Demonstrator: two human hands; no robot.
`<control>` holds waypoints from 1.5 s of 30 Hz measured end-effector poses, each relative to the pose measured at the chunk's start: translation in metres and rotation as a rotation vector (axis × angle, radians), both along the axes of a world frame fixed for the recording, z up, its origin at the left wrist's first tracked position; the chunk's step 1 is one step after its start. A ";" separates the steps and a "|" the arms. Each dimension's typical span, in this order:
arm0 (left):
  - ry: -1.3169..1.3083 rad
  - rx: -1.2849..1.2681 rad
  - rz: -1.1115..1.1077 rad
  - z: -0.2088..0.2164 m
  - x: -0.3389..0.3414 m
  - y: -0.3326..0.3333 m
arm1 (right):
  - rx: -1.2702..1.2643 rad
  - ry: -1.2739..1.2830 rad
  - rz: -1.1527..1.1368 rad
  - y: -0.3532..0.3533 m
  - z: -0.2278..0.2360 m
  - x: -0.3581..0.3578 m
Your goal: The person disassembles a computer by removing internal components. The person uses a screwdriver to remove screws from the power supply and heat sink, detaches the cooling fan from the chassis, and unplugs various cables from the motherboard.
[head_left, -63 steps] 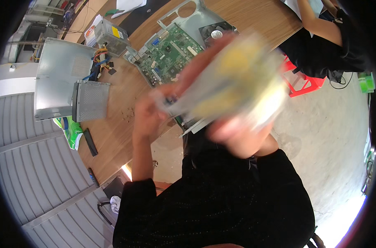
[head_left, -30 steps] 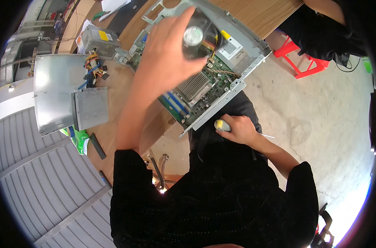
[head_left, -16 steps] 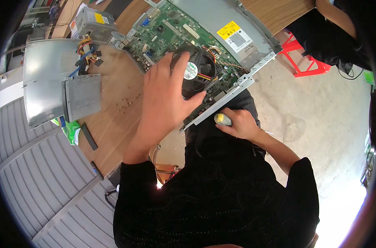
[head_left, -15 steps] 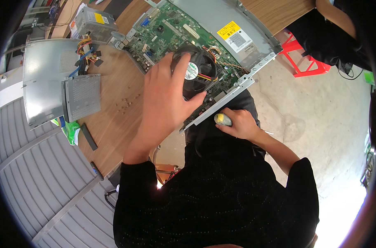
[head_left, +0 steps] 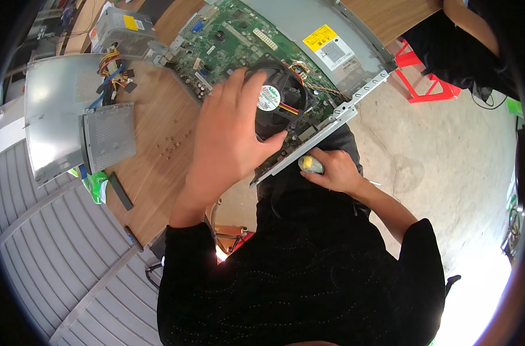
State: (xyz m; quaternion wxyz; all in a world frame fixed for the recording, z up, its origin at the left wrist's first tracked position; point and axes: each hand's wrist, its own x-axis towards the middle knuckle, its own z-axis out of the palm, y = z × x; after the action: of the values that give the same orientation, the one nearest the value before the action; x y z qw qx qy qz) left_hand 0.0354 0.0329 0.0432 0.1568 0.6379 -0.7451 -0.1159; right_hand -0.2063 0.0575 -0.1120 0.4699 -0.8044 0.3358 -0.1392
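Note:
My left hand (head_left: pixel 228 132) is closed round a black cooling fan (head_left: pixel 272 98) with a round white label, its thumb on the near side and its fingers over the far left edge. The fan sits over a green motherboard (head_left: pixel 239 43) in an open metal computer case (head_left: pixel 354 66); coloured wires run from it. Below the case's near edge, by my lap, my right hand (head_left: pixel 338 171) grips a screwdriver (head_left: pixel 312 165). Only its clear and yellow handle shows; the shaft is hidden.
Small screws (head_left: pixel 173 144) lie scattered on the wooden table (head_left: pixel 150 190). To the left are a power supply (head_left: pixel 121 34) with bundled cables and a metal side panel (head_left: pixel 55 115). A red stool (head_left: pixel 429 86) and another person's arm (head_left: pixel 470 26) are at the far right.
The view has shifted slightly, so the power supply and panel appear a little farther left. My left hand stays on the fan and my right hand keeps the screwdriver.

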 end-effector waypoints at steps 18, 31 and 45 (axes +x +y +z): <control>-0.158 0.004 -0.084 0.007 -0.005 -0.006 | 0.110 0.078 0.119 -0.009 0.005 -0.007; -0.120 0.043 -0.085 -0.003 0.001 -0.004 | 0.144 -0.029 0.120 -0.018 -0.003 0.001; -0.019 -0.216 -0.043 -0.030 0.001 -0.019 | 0.144 -0.043 0.100 -0.016 0.003 0.000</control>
State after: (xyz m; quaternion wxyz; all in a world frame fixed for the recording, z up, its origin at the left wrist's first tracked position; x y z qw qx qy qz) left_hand 0.0361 0.0139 0.0129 0.2151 0.6021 -0.7682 -0.0325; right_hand -0.2062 0.0418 -0.1095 0.5399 -0.7812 0.2940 -0.1084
